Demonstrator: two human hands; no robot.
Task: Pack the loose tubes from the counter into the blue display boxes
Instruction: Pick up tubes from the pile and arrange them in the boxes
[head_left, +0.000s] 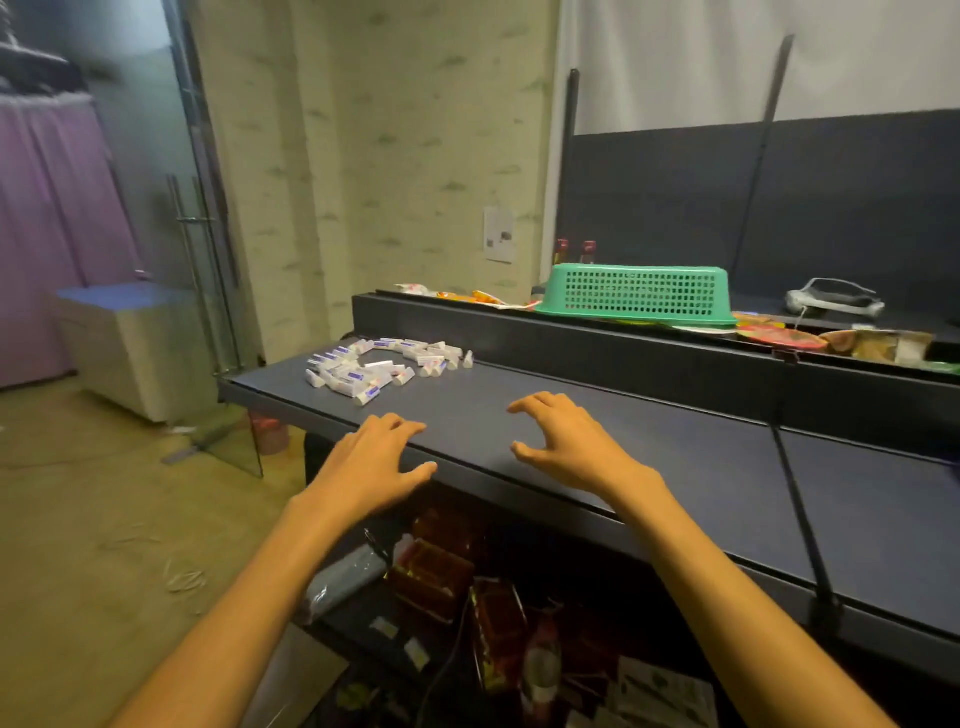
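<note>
Fingers of the left hand (371, 462) lie relaxed and slightly spread at the near edge of the dark counter (675, 467), holding nothing; the right hand (563, 441), just beside it over the counter, has fingers loosely curled and apart, also empty. Loose white tubes (379, 364) lie heaped on the counter's far left end, well apart from both hands. Behind the counter, an upturned green basket (639, 296) sits on the raised ledge.

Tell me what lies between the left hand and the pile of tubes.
Only bare dark counter shows between the left hand and the tubes, in the head view.
</note>
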